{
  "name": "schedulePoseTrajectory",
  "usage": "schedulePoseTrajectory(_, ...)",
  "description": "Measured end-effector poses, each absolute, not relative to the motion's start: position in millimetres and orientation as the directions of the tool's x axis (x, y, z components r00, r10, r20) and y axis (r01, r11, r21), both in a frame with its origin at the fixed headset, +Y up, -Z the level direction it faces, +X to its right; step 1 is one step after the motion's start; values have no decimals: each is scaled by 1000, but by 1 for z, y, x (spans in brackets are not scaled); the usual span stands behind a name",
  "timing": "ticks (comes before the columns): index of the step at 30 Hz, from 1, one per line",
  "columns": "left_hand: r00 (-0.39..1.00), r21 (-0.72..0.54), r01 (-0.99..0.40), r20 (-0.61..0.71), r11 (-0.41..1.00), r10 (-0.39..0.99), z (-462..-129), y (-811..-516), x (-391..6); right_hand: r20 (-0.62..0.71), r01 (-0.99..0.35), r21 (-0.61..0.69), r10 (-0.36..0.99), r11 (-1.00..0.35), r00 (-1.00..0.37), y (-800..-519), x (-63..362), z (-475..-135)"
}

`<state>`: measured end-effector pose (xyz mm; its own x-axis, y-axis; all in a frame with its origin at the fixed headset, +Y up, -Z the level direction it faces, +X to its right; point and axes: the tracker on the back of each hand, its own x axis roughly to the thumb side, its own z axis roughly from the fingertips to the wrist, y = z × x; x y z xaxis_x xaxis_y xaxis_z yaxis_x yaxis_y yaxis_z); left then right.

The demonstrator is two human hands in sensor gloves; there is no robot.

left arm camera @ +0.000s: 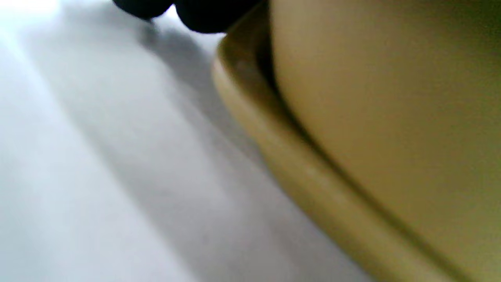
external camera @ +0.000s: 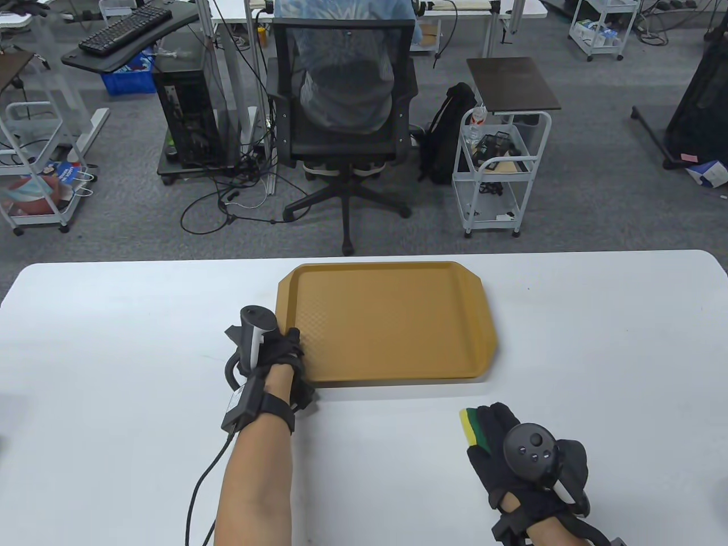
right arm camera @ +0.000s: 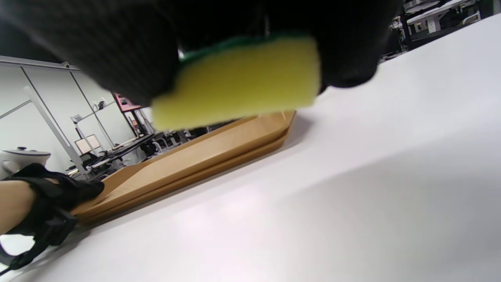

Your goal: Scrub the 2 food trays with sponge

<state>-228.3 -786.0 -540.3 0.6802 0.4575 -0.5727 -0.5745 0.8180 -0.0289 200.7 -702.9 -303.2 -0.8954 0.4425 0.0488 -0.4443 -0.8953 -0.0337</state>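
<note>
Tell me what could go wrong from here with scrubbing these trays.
The two trays sit nested in one stack, so scrubbing now would reach only the top one; the lower tray could get missed unless they are separated. The left hand holds just the stack's near left corner, so the stack might pivot or slide on the smooth white table under scrubbing pressure. The right hand grips the sponge off the tray; it may slip when pressed.

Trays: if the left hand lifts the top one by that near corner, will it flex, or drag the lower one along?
The trays look like stiff moulded plastic, so probably little flex. They sit nested, so the lower one may cling at first. The table looks smooth; a push would likely slide both.
</note>
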Motion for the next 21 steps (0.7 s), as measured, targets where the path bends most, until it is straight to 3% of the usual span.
schedulePoseTrajectory(4,744,9,-524,-482,852,463,-531,-782,-232,58,-441,-36,438,-897,-897,-703,199,-303)
schedulePoseTrajectory(8,717,-13,-608,-439,794,542,-526,-779,-240,61,-446,-37,443,-894,-894,-703,200,-303)
schedulePoseTrajectory(16,728,-16,-589,-444,808,522,-528,-782,-245,76,-426,-38,422,-904,-903,-704,196,-303)
schedulePoseTrajectory(21,789,-13,-522,-389,853,476,-510,-777,-245,83,-430,-47,426,-902,-901,-704,196,-303)
